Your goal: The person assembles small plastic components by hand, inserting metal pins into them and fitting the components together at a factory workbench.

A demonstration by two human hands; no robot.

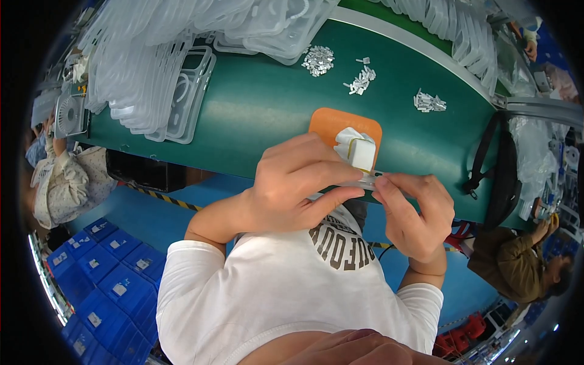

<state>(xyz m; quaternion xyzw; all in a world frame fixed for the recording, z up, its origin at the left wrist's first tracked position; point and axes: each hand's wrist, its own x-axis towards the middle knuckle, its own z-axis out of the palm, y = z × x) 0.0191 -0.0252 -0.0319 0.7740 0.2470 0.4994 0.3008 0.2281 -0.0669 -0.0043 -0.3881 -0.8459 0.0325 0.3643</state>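
Note:
A small clear plastic piece (367, 181) is pinched between my two hands at the near edge of the green table. Thumb and fingers of my left hand (291, 182) close on its left side. My right hand (421, 210) grips its right end with the thumb and index finger. Just beyond the fingertips, a white block (362, 152) with a yellowish band and a crumpled white cloth (347, 137) rests on an orange mat (324, 120). The fingers hide part of the plastic piece.
Three piles of small silvery parts, a left pile (319, 61), a middle pile (362, 81) and a right pile (429, 102), lie on the green table (255, 103). Stacked translucent trays (143, 79) stand at left. A black bag (504, 176) hangs at right. Blue bins (121, 286) fill the lower left.

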